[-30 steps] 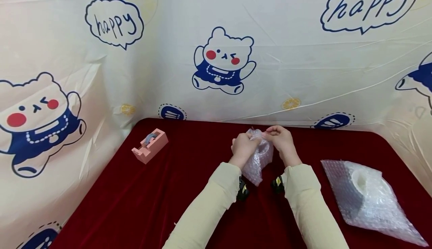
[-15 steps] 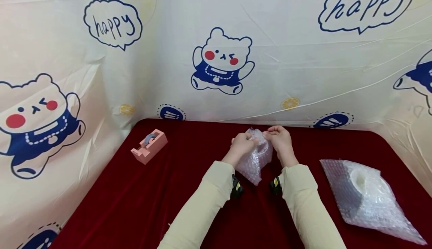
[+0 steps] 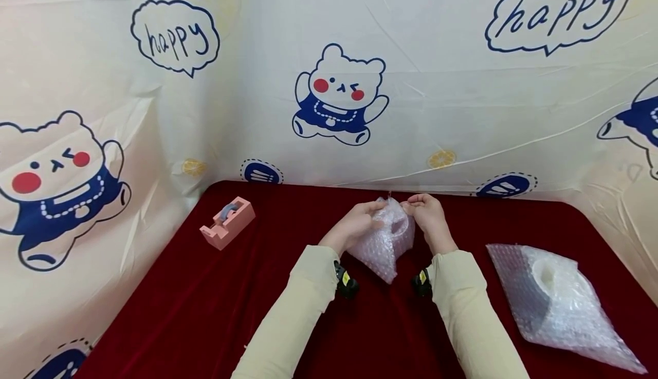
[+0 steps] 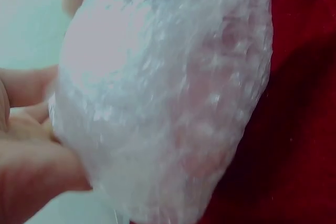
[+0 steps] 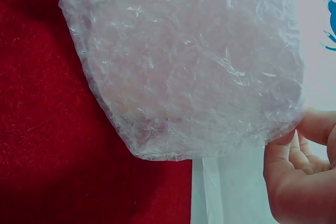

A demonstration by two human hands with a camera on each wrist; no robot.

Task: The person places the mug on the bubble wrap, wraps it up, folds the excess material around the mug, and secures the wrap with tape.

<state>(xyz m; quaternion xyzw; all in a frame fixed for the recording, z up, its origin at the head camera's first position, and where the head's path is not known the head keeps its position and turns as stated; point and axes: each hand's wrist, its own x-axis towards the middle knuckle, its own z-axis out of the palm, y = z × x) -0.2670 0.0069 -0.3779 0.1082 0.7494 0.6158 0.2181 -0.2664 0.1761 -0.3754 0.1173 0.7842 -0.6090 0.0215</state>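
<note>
A small bubble wrap package [image 3: 382, 248] is held up between both hands over the far middle of the table. Something round-edged shows as a ring through its plastic. My left hand [image 3: 354, 222] holds its left side, thumb on the near face; in the left wrist view the fingers [image 4: 29, 85] meet its edge and their tips are hidden behind the wrap [image 4: 163, 93]. At the upper right edge my right hand [image 3: 429, 218] pinches the wrap between thumb and fingertips, as the right wrist view shows at the corner of the wrap [image 5: 194, 72].
A pink tape dispenser [image 3: 230, 224] with a blue-grey roll stands at the left of the red-covered table [image 3: 205, 322]. On the right lies a larger bubble wrap package [image 3: 570, 305] with a white round thing inside. A printed white curtain [image 3: 437, 99] hangs close behind the table.
My left hand has moved left along the package, uncovering more of its front, and the lower left part has spread out. My right hand stays nearly in place at the upper right edge.
</note>
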